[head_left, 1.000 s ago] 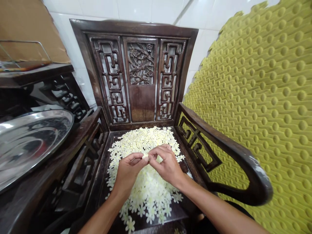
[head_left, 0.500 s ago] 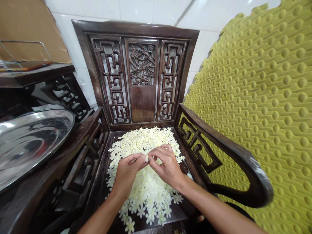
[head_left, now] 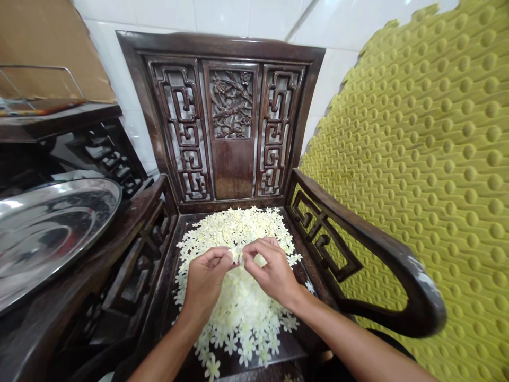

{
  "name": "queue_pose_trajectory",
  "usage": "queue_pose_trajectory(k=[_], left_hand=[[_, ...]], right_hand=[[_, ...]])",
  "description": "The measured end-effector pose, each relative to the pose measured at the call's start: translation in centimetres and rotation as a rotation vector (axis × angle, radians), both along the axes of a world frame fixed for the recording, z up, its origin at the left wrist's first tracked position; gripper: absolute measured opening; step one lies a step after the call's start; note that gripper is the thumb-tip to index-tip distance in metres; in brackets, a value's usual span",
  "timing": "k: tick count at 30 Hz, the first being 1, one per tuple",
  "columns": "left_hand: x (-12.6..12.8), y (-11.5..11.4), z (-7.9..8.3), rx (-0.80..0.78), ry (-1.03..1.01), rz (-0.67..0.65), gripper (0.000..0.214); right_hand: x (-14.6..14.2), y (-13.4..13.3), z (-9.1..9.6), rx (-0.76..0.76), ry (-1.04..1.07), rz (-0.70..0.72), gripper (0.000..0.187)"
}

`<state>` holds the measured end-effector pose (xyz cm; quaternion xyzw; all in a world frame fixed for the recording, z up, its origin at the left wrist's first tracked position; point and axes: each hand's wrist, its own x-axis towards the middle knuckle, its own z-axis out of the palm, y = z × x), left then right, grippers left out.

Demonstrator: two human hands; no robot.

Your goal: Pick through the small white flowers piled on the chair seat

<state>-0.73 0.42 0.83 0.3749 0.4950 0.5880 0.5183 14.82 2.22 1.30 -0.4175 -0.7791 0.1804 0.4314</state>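
Observation:
A heap of small cream-white flowers (head_left: pixel 238 233) covers the seat of a dark carved wooden armchair (head_left: pixel 233 127), spreading from the back rail towards the front edge. Above the heap, my left hand (head_left: pixel 204 278) pinches a single small blossom (head_left: pixel 234 255) between thumb and fingertips. My right hand (head_left: pixel 272 273) hovers just beside that blossom, its curled fingertips almost meeting it. Whether those fingers grip anything is hidden. Both hands hide the middle of the heap.
A wide stainless steel tray (head_left: pixel 47 228) rests on a dark wooden surface left of the chair. A yellow-green studded foam mat (head_left: pixel 429 159) stands beyond the right armrest (head_left: pixel 382 249). White tiles (head_left: pixel 222 16) form the wall, with cardboard and a wire rack (head_left: pixel 40 79) at upper left.
My left hand has drawn slightly left and down, away from my right hand, with the blossom at its fingertips. The flower heap and chair show no visible change.

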Motion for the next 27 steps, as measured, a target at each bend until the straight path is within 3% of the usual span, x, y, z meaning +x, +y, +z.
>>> queue_pose_trajectory(k=[8,12,17,22,27], left_hand=[[-0.5,0.2,0.1,-0.033,0.02,0.086,0.02],[-0.7,0.4,0.1,-0.047,0.033,0.102,0.022],[-0.6,0.4,-0.1,-0.041,0.034,0.09,0.021],[-0.3,0.1,-0.6,-0.01,0.03,-0.041,0.017],[-0.1,-0.4,-0.9,0.024,-0.006,-0.159,0.021]], right_hand=[[0.2,0.8,-0.5,-0.322,0.331,0.088,0.01],[0.6,1.6,-0.9,-0.39,0.266,0.051,0.011],[1.1,1.9,-0.7,-0.293,0.002,-0.049,0.018],[0.7,0.9,0.2,-0.154,0.036,0.099,0.011],[0.6,0.8,-0.2,-0.121,-0.034,0.109,0.01]])
